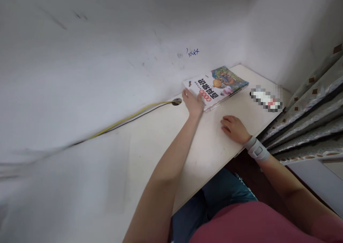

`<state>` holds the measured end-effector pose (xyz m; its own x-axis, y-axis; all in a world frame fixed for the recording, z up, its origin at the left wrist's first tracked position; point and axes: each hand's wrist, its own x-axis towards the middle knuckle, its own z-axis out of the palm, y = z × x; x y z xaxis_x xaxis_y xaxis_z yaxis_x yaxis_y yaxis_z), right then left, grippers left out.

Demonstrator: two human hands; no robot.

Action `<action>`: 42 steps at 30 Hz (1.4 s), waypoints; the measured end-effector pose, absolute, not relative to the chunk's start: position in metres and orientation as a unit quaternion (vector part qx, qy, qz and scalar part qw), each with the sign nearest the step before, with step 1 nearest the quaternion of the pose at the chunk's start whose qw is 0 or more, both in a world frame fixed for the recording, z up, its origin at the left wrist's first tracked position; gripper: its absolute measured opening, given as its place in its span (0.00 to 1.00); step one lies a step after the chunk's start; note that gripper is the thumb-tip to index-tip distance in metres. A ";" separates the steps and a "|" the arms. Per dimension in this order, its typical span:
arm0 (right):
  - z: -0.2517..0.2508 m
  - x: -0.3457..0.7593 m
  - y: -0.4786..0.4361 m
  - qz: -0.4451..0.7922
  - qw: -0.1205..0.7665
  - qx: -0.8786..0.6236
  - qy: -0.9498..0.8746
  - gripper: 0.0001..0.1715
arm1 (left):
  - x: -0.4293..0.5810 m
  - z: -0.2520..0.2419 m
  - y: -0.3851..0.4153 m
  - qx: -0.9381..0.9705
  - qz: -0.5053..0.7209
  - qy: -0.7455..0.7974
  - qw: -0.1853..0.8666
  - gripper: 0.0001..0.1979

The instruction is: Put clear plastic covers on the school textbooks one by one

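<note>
A short stack of thin books (226, 80) lies on the white desktop against the wall. Its top cover is white with bold Chinese print and a colourful cartoon picture. My left hand (193, 102) grips the near-left end of the stack, thumb over the cover and fingers at the edge. Whether the fingertips reach beneath the books is hidden. On the desk, a little nearer to me and to the right, rests my right hand (235, 128), empty, its fingers loosely bent and slightly apart. A light grey band (257, 148) wraps the right wrist.
A pixelated object (266, 98) lies right of the books. Yellow and black cables (134, 115) run along the wall into a round desk hole (176, 101). A silvery patterned curtain (308, 111) hangs at the desk's right edge. Blue writing (193, 52) marks the wall.
</note>
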<state>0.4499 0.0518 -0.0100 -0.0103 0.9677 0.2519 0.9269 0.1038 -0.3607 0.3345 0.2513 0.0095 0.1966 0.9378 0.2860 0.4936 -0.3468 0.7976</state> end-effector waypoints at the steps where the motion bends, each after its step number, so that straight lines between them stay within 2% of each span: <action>1: -0.010 0.450 0.052 0.046 0.217 -0.669 -0.710 0.16 | 0.333 0.012 0.245 0.754 0.384 0.483 0.225 0.34; 3: -0.009 0.449 0.051 0.045 0.209 -0.671 -0.710 0.16 | 0.335 0.016 0.231 0.838 0.322 0.415 0.147 0.33; 6: -0.007 0.449 0.051 0.042 0.201 -0.674 -0.710 0.16 | 0.343 0.013 0.218 0.927 0.188 0.307 0.107 0.28; 8: -0.006 0.449 0.051 0.040 0.198 -0.675 -0.709 0.16 | 0.347 0.010 0.216 0.940 0.142 0.301 0.076 0.26; 12: -0.006 0.449 0.051 0.035 0.195 -0.676 -0.710 0.16 | 0.352 0.008 0.220 0.944 0.093 0.315 0.014 0.26; 18: -0.011 0.455 0.052 0.006 0.203 -0.667 -0.717 0.17 | 0.354 0.024 0.209 0.941 0.051 0.333 0.009 0.29; 21: -0.016 0.461 0.053 -0.013 0.221 -0.650 -0.727 0.17 | 0.324 0.045 0.184 0.945 0.070 0.319 -0.025 0.31; 24: -0.021 0.468 0.055 -0.034 0.224 -0.635 -0.739 0.18 | 0.261 0.069 0.151 0.947 0.019 0.318 -0.034 0.28; 28: -0.025 0.475 0.054 -0.077 0.198 -0.618 -0.757 0.21 | 0.146 0.080 0.105 0.884 -0.055 0.463 -0.040 0.27; 33: -0.020 0.462 0.050 -0.127 0.145 -0.622 -0.759 0.22 | 0.033 0.053 0.061 0.678 -0.072 0.731 -0.033 0.31; 35: -0.016 0.442 0.049 -0.119 0.142 -0.602 -0.776 0.22 | 0.013 0.042 0.050 0.652 -0.057 0.756 0.004 0.30; 37: -0.013 0.416 0.049 -0.098 0.145 -0.563 -0.808 0.23 | 0.005 0.035 0.043 0.659 -0.030 0.751 0.030 0.25; 40: -0.012 0.379 0.050 -0.063 0.148 -0.501 -0.851 0.24 | 0.000 0.034 0.041 0.665 -0.006 0.746 0.038 0.18; 42: -0.013 0.362 0.052 -0.051 0.143 -0.485 -0.861 0.24 | -0.004 0.038 0.044 0.656 -0.005 0.753 0.044 0.17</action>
<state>0.3618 0.0522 -0.0126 -0.4895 0.8206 0.2949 0.8495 0.5251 -0.0511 -0.0045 0.0445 0.0376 -0.1349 0.9882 -0.0719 0.9890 0.1387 0.0504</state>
